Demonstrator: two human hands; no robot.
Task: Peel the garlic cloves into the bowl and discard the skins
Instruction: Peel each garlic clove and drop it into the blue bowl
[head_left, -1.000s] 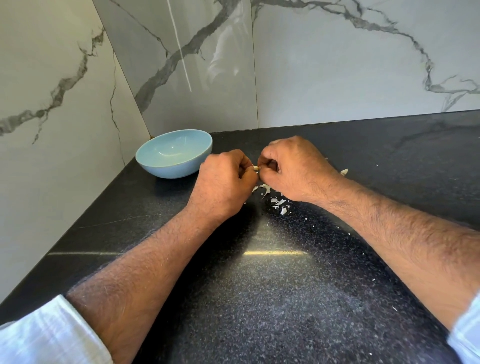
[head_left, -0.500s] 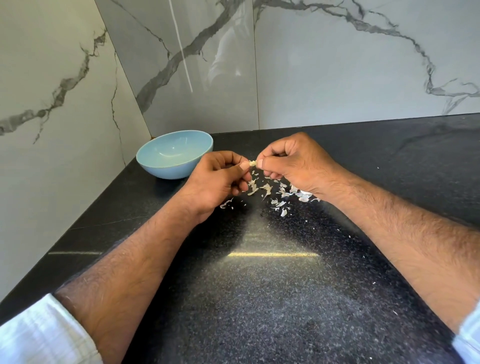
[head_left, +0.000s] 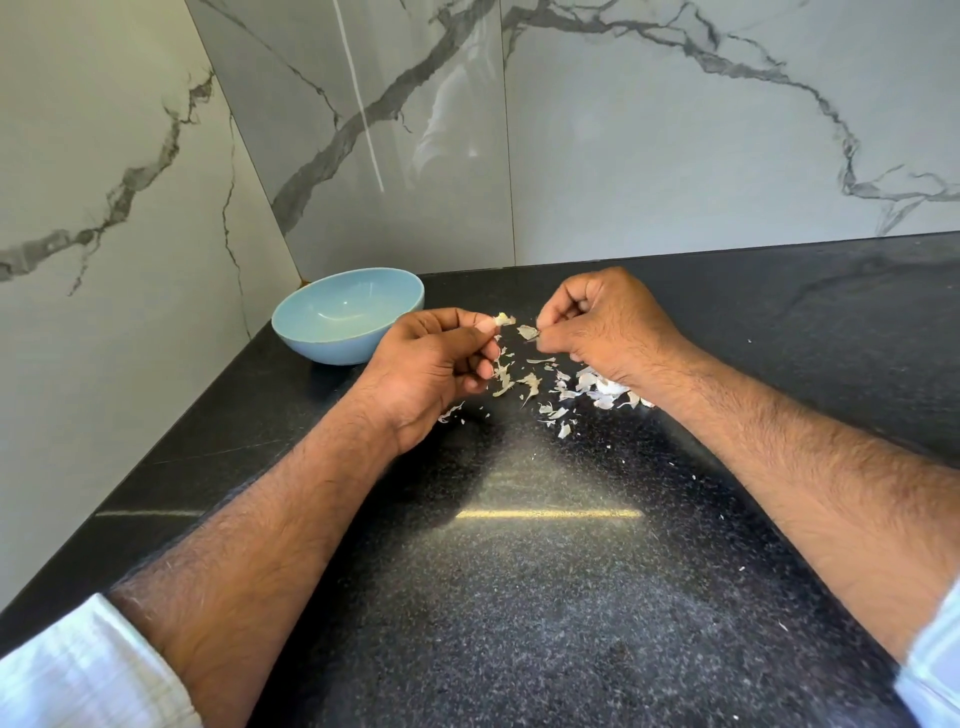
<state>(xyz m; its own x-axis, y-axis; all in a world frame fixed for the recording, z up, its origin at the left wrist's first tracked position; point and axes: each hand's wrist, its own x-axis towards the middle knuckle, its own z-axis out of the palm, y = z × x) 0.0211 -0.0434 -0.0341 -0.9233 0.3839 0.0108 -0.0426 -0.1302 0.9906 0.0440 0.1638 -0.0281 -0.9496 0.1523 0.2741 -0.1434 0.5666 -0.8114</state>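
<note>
My left hand (head_left: 436, 358) pinches a small garlic clove (head_left: 503, 319) between thumb and forefinger, just above the counter. My right hand (head_left: 605, 322) pinches a thin flake of skin (head_left: 527, 331) a short gap to the clove's right. Torn garlic skins (head_left: 524, 384) lie scattered on the black counter below both hands. A larger white heap of garlic and skins (head_left: 605, 387) sits partly hidden under my right wrist. The light blue bowl (head_left: 311, 340) stands at the back left, near the wall corner, and its visible inside looks bare.
The black speckled counter (head_left: 545, 597) stretches toward me and off to the right. Marble wall panels (head_left: 363, 156) close it off at the back and along the left side. White sleeves show at both lower corners.
My hands have drawn apart: the right one has pulled a flake of skin off the clove, which stays in my left fingers. More skins now show on the counter.
</note>
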